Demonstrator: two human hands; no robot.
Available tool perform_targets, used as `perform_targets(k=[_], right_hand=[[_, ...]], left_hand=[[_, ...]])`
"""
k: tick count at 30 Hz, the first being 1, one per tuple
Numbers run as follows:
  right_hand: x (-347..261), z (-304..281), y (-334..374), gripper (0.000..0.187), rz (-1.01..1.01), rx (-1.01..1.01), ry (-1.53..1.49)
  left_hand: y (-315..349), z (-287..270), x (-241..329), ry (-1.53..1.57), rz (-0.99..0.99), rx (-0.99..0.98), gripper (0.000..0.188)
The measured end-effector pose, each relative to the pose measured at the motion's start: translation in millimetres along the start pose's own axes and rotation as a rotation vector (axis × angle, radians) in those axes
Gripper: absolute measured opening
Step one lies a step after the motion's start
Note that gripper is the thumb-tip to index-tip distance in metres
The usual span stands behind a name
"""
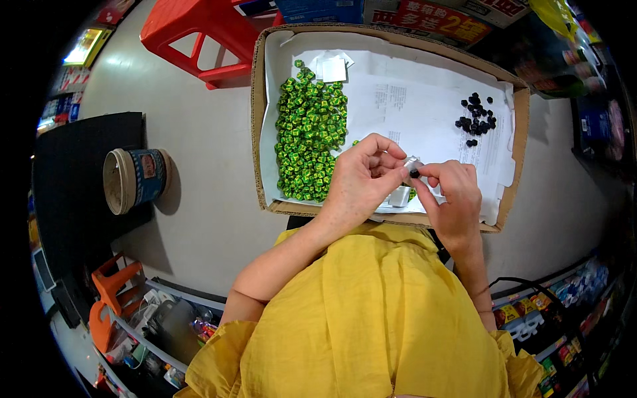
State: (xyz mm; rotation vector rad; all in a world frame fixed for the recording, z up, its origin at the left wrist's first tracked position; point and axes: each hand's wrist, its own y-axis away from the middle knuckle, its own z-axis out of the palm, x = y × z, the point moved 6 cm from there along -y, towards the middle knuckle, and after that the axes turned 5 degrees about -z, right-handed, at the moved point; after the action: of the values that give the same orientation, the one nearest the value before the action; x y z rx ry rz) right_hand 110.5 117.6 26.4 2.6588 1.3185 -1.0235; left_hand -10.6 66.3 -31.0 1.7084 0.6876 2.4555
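Head view, left hand [361, 176] pinching shiny silver wrapper [411, 162], right hand [458, 192] pinching small roundish black piece [415, 173]

Shiny silvery piece [411, 163], cardboard tray [522, 132]

Across from me, a bright red cardboard panel [434, 20] carries large pale characters and a bigger yellow numeral, bold enough for me to read. On the white paper sheet [431, 73] lining my shallow brown cardboard box [522, 132], I find blocks of small dark print, too fine for me to make out.
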Motion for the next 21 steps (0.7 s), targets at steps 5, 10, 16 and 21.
perform_targets(k=[5,10,16,21], right_hand=[[-0.4,3.2,-0.1,0.018,0.003,-0.034,0.01],[-1.7,-0.5,-0.2,0.02,0.066,-0.076,-0.18],[-10.9,-16.9,1.5,0.026,-0.256,0.056,-0.205],[-25.0,-17.0,2.2,0.024,-0.477,0.097,-0.034]], left_hand=[[1.2,0.1,0.2,0.013,0.025,-0.023,0.022],[2.6,-3.7,4.0,0.067,-0.008,-0.034,0.025],[16.5,-1.5,9.3,0.437,-0.296,-0.124,0.029],[20.4,-3.7,10.6,0.402,-0.282,-0.14,0.029]])
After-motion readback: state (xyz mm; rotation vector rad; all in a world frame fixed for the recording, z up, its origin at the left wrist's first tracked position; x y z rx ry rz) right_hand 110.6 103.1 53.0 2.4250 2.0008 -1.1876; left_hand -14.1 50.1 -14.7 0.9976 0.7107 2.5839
